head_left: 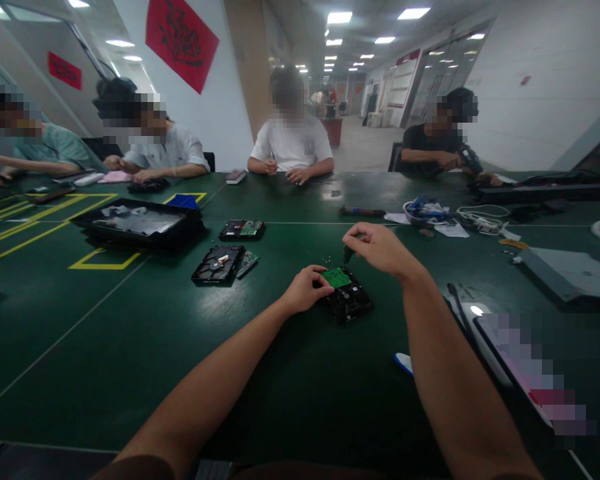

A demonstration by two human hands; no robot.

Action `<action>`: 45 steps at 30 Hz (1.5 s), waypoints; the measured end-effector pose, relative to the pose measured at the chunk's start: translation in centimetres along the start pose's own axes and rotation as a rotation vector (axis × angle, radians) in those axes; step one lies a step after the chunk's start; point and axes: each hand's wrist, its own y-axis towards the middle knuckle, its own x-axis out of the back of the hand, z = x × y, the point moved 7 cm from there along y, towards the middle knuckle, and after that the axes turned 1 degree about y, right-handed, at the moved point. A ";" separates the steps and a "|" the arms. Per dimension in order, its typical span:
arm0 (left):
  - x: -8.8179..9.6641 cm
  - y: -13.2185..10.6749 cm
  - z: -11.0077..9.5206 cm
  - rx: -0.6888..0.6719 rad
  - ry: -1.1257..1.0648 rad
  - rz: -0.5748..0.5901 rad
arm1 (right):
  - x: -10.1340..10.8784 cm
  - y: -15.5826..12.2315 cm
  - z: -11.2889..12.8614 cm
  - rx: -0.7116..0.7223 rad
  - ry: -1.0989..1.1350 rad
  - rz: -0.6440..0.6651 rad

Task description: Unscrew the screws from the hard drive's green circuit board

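A black hard drive (351, 303) lies on the green table (280, 373) in front of me, with a green circuit board (337, 277) on top of it. My left hand (305, 288) is curled against the drive's left edge, fingertips pinching the circuit board. My right hand (377, 247) hovers just above and behind the drive, fingers closed round a small dark screwdriver (347, 254) that points down at the board's far corner. A few tiny screws (327, 259) lie on the table beside it.
Two more opened drives (219, 264) (242, 229) and a black tray (137, 223) lie to the left. A bowl of parts (423, 210), cables (483, 217) and a grey panel (570, 270) sit right. Several people sit across the table. A blurred screen (530, 367) is near right.
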 end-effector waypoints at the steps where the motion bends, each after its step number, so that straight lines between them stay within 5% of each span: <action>1: 0.0 0.0 0.1 0.004 0.004 -0.002 | 0.1 0.0 0.0 -0.009 -0.010 -0.004; 10: 0.0 0.1 0.2 -0.019 0.008 -0.011 | -0.8 -0.1 0.3 0.029 0.116 0.082; 17: 0.0 0.1 0.1 -0.001 0.017 -0.005 | 0.6 0.0 -0.1 -0.023 -0.022 -0.043; 25: -0.1 0.1 0.3 -0.018 -0.001 -0.013 | -0.8 -0.2 0.5 0.020 0.180 0.071; 45: -0.1 0.1 0.2 -0.016 0.014 -0.009 | -0.3 0.1 0.0 0.030 0.065 0.008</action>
